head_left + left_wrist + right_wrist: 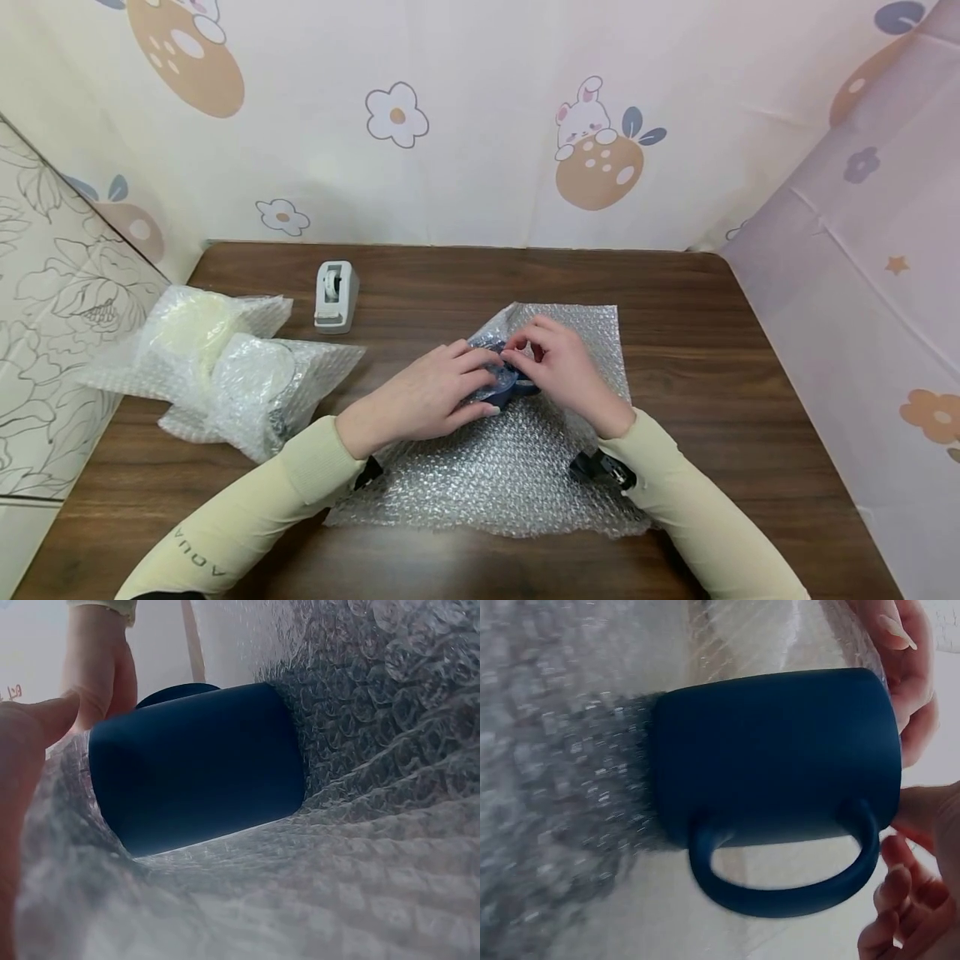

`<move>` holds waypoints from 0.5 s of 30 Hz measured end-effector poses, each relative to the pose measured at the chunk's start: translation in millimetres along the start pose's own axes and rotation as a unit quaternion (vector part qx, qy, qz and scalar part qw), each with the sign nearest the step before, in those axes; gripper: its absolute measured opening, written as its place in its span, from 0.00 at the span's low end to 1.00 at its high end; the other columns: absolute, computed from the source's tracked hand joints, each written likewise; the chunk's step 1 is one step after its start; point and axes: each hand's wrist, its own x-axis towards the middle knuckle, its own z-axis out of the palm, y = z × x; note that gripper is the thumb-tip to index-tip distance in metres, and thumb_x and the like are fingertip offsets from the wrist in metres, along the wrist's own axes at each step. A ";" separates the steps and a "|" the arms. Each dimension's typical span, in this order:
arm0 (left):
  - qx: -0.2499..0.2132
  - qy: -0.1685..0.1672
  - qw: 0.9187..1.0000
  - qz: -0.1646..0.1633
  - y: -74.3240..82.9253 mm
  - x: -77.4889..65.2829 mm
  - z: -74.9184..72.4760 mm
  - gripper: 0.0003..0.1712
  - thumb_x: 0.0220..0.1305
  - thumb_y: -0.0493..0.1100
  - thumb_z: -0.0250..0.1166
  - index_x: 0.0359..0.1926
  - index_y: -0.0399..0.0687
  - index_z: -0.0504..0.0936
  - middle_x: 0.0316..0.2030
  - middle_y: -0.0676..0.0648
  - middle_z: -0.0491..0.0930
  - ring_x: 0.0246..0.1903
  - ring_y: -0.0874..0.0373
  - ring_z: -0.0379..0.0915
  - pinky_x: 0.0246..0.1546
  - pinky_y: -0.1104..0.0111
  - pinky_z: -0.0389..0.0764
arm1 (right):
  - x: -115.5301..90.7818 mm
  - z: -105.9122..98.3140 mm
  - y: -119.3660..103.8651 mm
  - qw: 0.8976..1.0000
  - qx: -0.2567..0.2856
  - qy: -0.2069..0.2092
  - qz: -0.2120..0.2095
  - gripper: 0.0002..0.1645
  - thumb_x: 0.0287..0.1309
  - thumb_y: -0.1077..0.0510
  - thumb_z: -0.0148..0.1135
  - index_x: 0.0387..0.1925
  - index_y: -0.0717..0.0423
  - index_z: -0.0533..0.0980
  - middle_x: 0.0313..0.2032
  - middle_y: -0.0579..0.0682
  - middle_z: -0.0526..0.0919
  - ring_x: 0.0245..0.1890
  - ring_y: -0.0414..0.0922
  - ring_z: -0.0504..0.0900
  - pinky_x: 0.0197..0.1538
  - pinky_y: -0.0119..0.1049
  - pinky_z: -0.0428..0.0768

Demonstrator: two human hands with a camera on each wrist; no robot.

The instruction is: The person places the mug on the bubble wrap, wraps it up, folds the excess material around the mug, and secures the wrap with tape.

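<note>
A dark blue mug [504,390] stands on a sheet of bubble wrap [487,483], its handle [787,896] bare on the right-hand side. From the far left, part of the sheet comes up over the mug's mouth. My left hand [438,392] holds the mug through the wrap near the rim, thumb on the near side and fingers spread across the top. At the mouth my right hand [558,367] pinches the wrap between thumb and forefinger. Both wrist views show the mug's smooth side [199,772] still uncovered; the inside of the mug is mostly hidden.
Two bubble-wrapped bundles [255,375] lie together on the left of the brown wooden table [720,383]. Behind them, toward the middle, is a white tape dispenser [336,296]. A patterned curtain [480,183] hangs along the table's back edge.
</note>
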 end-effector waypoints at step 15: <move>0.014 -0.017 1.000 -0.007 -2.3 -1.9 1.7 0.24 0.70 0.61 0.60 0.54 0.50 0.81 0.59 0.53 0.79 0.45 0.57 0.67 0.43 0.64 0.70 | 10.2 13.1 0.1 0.991 0.074 0.050 0.101 0.03 0.69 0.60 0.60 0.37 0.56 0.75 0.27 0.48 0.79 0.20 0.44 0.72 0.25 0.35 0.70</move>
